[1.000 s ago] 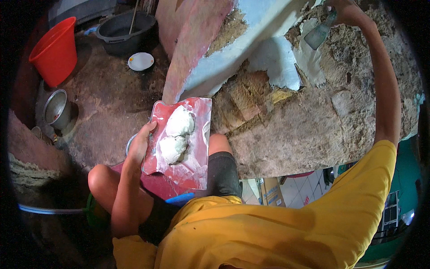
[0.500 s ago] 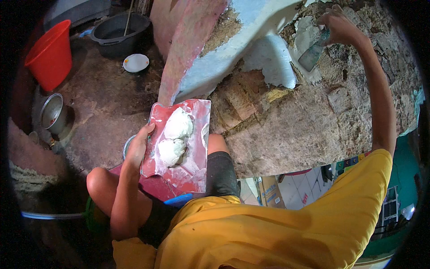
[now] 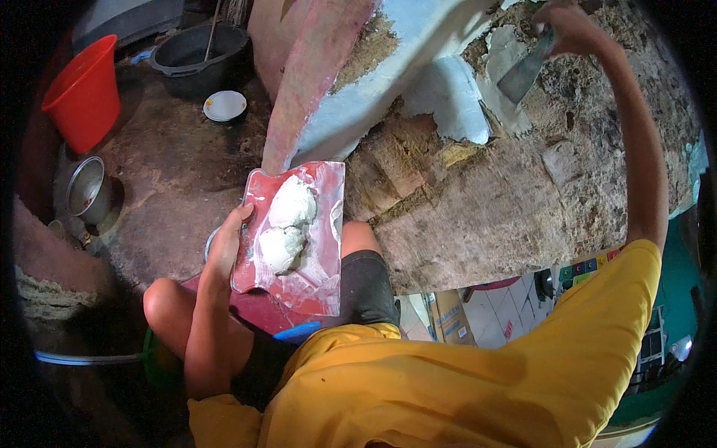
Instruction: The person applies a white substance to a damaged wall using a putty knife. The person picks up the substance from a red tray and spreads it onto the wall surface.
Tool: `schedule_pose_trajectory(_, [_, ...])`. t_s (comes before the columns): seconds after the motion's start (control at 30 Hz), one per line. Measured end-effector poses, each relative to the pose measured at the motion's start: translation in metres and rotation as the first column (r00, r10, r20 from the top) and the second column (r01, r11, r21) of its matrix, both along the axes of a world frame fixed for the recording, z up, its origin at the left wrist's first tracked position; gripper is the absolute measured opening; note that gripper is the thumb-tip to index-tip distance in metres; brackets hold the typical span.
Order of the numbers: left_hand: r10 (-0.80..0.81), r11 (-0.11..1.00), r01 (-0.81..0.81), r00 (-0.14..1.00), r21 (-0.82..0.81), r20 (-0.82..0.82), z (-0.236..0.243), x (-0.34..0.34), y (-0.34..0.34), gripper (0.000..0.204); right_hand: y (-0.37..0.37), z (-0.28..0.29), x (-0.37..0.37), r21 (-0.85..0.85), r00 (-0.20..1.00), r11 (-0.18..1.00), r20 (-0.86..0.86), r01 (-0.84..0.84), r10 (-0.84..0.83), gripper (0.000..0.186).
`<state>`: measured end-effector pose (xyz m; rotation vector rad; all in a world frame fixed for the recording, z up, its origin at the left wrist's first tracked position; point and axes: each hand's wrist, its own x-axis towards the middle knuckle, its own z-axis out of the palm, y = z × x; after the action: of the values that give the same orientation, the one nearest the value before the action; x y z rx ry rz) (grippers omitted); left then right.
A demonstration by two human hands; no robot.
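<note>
Change: right hand (image 3: 571,28) has come in and down a little along the wall since a second ago — the blade now lies flat on the fresh patch; the board has hardly shifted.
Shirt: yellow shirt (image 3: 463,381) fills the lower edge, nearest the camera.
Left hand: left hand (image 3: 228,246) curled round the left edge of the red board (image 3: 321,261), thumb on top, fingers under — gripping it level above the knees.
Plaster: two lumps of white plaster (image 3: 287,224) sit on the board, one behind the other, touching, toward its left half.
Right hand: closed round the handle of a scraper (image 3: 523,71), arm stretched up and out.
Scraper: metal blade tilted, its face against the wall (image 3: 485,201) at the right edge of a white patch (image 3: 459,104).
Wall: rough, crumbling brown surface; pale blue paint above the patch.
Floor, left: steel pot (image 3: 86,190) near the knee.
Further back: white dish (image 3: 224,106), red bucket (image 3: 84,93), and a black basin (image 3: 198,52) beyond the dish.
</note>
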<state>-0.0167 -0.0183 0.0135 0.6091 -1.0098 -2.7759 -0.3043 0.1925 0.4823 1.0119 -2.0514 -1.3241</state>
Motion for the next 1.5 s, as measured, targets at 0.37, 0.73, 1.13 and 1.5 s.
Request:
schedule_pose_trajectory(0.37, [-0.003,1.0,0.003,0.999,0.008,0.035,0.003,0.002,0.001,0.036,0.028,-0.008,0.003,-0.054,0.999,0.998,-0.02,0.043,-0.044,0.069])
schedule_pose_trajectory(0.73, [-0.03,0.997,0.029,1.0,0.066,0.005,-0.011,0.004,-0.002,0.034,0.029,-0.046,0.021,-0.039,0.999,0.998,0.003,-0.051,0.051,0.064])
schedule_pose_trajectory(1.13, [0.014,1.0,-0.014,0.998,0.009,0.056,-0.004,0.006,-0.002,0.035,0.076,-0.011,0.01,-0.191,0.967,0.953,-0.145,-0.234,0.208,0.057])
schedule_pose_trajectory(1.5, [0.021,0.998,-0.019,0.999,-0.052,0.045,-0.012,0.002,-0.003,0.034,0.078,-0.064,-0.004,-0.197,0.967,0.946,-0.037,-0.256,0.253,0.062])
